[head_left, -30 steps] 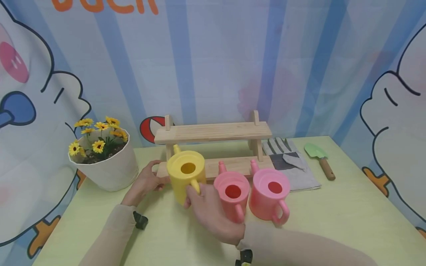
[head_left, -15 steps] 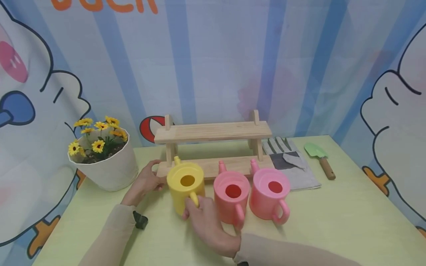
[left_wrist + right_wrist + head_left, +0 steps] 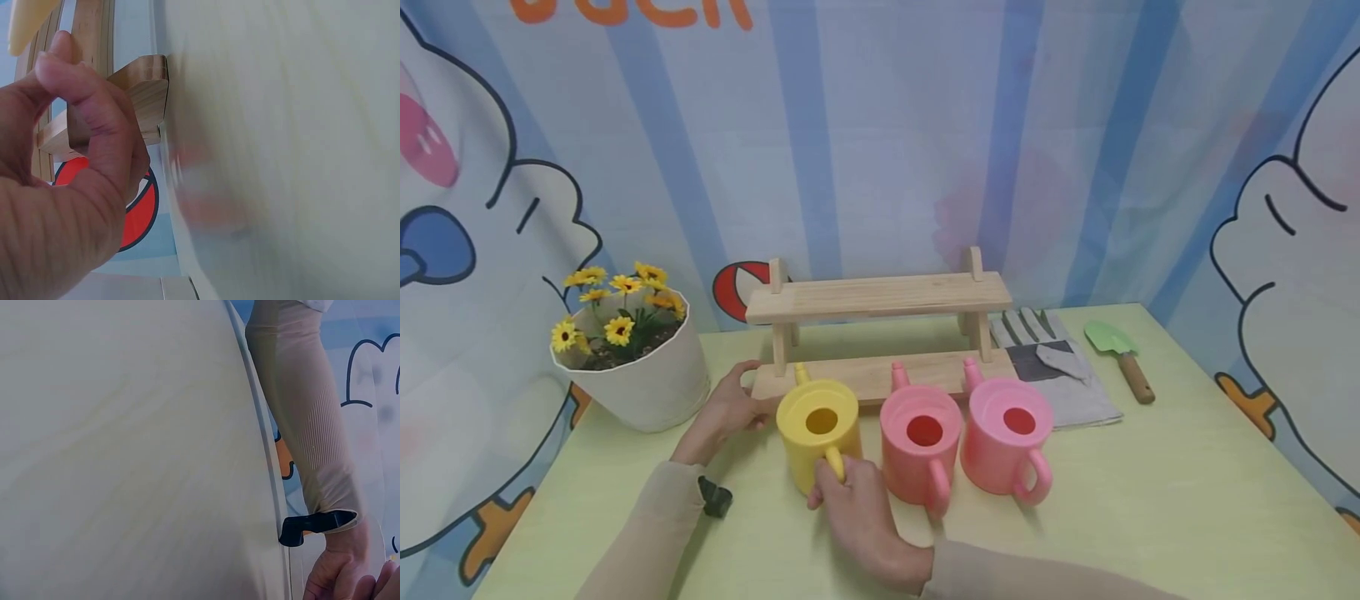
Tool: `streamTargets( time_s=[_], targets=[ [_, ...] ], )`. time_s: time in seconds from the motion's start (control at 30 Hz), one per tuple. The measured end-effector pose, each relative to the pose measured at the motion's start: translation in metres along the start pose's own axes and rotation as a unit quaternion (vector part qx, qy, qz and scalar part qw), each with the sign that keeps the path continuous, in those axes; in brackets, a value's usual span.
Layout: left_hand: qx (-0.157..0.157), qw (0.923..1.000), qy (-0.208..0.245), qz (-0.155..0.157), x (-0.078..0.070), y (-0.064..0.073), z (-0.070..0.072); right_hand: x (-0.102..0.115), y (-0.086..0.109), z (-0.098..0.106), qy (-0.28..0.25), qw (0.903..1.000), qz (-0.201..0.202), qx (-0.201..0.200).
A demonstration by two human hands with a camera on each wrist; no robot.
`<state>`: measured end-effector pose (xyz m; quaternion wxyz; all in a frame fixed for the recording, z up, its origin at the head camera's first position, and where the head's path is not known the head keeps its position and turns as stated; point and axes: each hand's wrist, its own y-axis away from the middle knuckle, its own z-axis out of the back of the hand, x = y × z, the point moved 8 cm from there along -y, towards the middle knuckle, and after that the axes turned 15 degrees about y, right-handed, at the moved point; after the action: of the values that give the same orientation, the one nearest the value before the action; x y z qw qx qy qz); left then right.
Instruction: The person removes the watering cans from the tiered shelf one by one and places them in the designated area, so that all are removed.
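A yellow watering can (image 3: 801,458) stands upright in front of a two-tier wooden shelf stand (image 3: 880,293). My right hand (image 3: 863,517) pinches the handle on the can's near side. At the stand's left end, my left hand (image 3: 735,408) grips the lower board. The left wrist view has that hand (image 3: 94,181) curled about the wooden end (image 3: 152,87). Two pink watering cans, a darker one (image 3: 904,467) and a lighter one (image 3: 992,458), stand to the right of the yellow can, spouts toward the stand. The right wrist view mostly catches tabletop and the left sleeve (image 3: 300,406).
A white pot (image 3: 647,392) of yellow flowers stands at the left. Right of the stand lie grey gardening gloves (image 3: 1093,400) and a green trowel (image 3: 1112,340) with a wooden handle. A printed curtain (image 3: 895,150) hangs behind the pale table (image 3: 1150,483).
My right hand has brought the yellow watering can down and toward me, away from the stand's lower board and level with the pink cans. My left hand has stayed put.
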<state>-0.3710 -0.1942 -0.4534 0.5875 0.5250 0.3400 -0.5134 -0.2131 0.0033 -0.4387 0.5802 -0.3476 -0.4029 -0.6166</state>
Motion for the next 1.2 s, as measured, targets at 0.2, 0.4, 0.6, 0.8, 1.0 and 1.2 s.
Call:
streamTargets(
  time_s=[0.2,0.4,0.6,0.8,1.0,1.2],
  targets=[
    [0.001,1.0000,0.005,-0.001,0.000,0.001,0.000,-0.003,0.000,-0.001,0.008,1.0000,0.004,-0.005],
    [0.001,1.0000,0.008,0.003,0.000,0.001,-0.001,-0.006,0.000,-0.003,0.005,1.0000,0.004,-0.005],
    [-0.001,0.9999,0.004,0.014,0.000,0.001,-0.001,-0.007,0.002,-0.004,0.001,1.0000,0.009,-0.003],
    [-0.002,1.0000,-0.001,0.003,0.000,0.001,0.000,-0.010,0.004,-0.005,-0.004,1.0000,0.009,0.000],
    [-0.003,1.0000,0.000,0.003,0.001,0.000,0.001,-0.013,0.004,-0.006,-0.010,0.9998,-0.008,0.017],
    [-0.004,1.0000,-0.001,0.007,0.002,-0.001,0.001,-0.013,0.007,-0.003,-0.006,0.9992,-0.012,0.038]
  ],
)
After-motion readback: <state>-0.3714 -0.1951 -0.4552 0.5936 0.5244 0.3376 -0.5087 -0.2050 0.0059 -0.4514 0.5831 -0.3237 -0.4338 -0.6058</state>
